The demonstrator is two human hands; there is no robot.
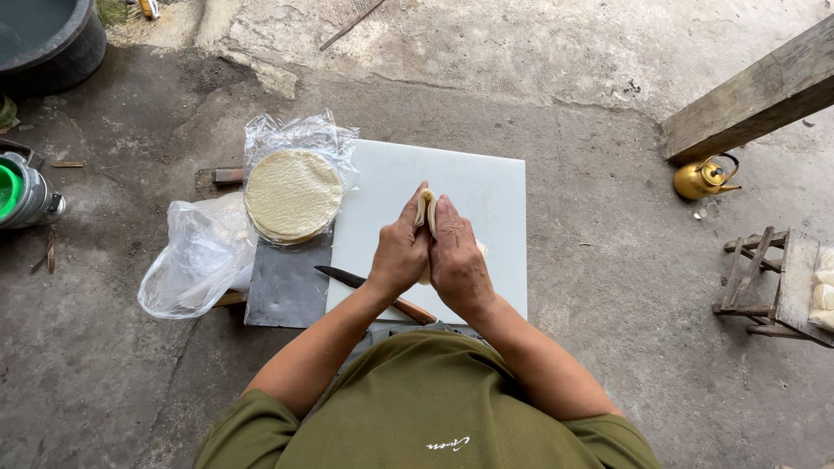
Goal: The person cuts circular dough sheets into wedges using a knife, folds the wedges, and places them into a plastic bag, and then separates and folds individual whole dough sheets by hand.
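While a knife [369, 289] lies on the white cutting board [486, 200], a folded pale wrapper [426, 211] is pressed between the closed left hand [400, 254] and right hand [458, 260], held above the board, near a round wrapper stack [293, 194].

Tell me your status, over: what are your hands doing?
Left hand and right hand: both in a grip on the pale folded round wrapper, above the white cutting board. Wooden-handled knife lies under the left wrist.

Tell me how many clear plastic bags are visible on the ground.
2. One plastic bag lies crumpled left of the grey slab. The other plastic bag is open under the stack of round wrappers. More may be hidden.
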